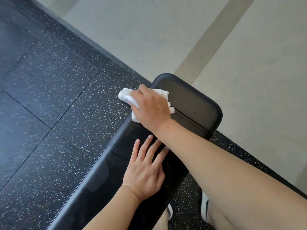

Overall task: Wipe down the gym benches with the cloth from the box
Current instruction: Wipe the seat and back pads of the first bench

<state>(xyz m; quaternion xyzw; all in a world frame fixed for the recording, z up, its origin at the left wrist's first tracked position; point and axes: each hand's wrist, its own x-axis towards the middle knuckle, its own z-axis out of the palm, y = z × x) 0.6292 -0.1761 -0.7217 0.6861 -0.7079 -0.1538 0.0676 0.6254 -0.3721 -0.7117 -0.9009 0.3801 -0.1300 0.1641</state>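
Observation:
A black padded gym bench (196, 103) runs from the lower left up to the wall. My right hand (152, 107) holds a crumpled white cloth (127, 97) against the bench's left edge, near the gap between the two pads. The cloth bulges out to the left of my fingers and over the floor. My left hand (147, 170) lies flat on the long pad, fingers straight and spread, just under my right forearm.
Black speckled rubber floor tiles (49, 97) spread to the left. A pale wall (232, 47) rises right behind the bench's far end. My shoes (205, 207) stand on the floor to the right of the bench.

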